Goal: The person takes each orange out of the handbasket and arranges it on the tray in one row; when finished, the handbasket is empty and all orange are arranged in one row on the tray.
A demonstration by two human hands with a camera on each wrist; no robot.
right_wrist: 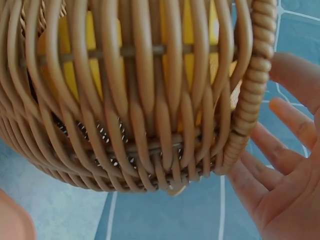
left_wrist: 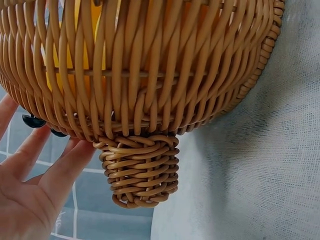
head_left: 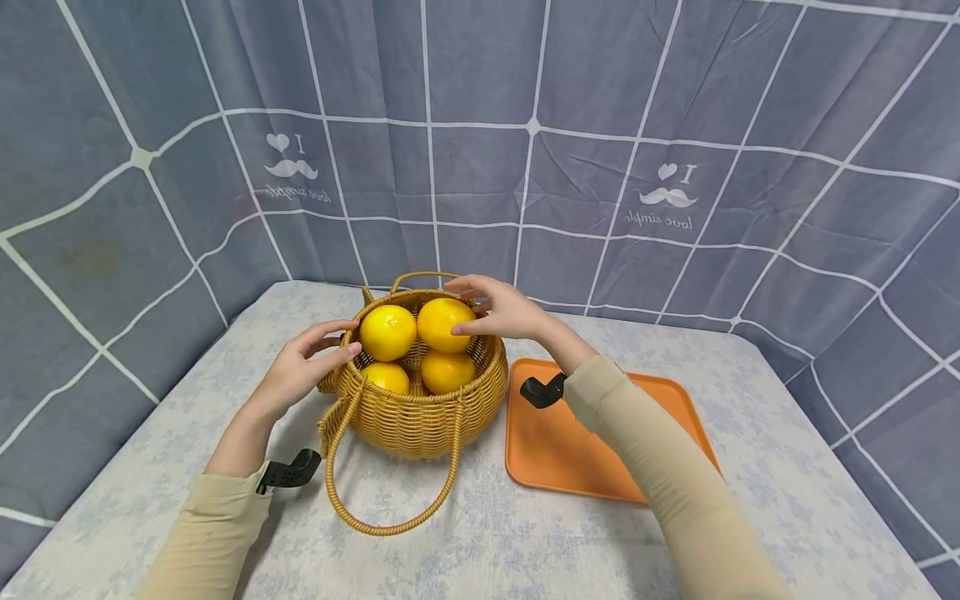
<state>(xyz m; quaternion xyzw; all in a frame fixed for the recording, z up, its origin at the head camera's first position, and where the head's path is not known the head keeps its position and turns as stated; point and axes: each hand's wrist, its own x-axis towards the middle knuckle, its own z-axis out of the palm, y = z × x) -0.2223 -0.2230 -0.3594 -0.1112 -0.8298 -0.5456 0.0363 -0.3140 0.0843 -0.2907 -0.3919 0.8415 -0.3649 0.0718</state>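
A wicker basket [head_left: 420, 421] stands on the table with several round yellow-orange fruits in it. My left hand [head_left: 300, 371] is at its left side, fingertips by the rim, fingers extended; in the left wrist view this hand [left_wrist: 37, 185] lies beside the woven wall and a stubby wicker foot [left_wrist: 142, 172]. My right hand [head_left: 506, 312] reaches over the right rim. Its thumb overlaps the upper right fruit [head_left: 442, 321], and its fingers extend behind that fruit. In the right wrist view the right hand [right_wrist: 290, 165] has spread fingers by the rim. Another fruit [head_left: 387, 332] lies at upper left.
An orange tray [head_left: 555, 442] lies right of the basket, partly under the right forearm. One basket handle [head_left: 390, 529] hangs toward the front; the other [head_left: 420, 274] stands at the back. A grey-blue gridded curtain [head_left: 480, 167] encloses the table [head_left: 570, 550].
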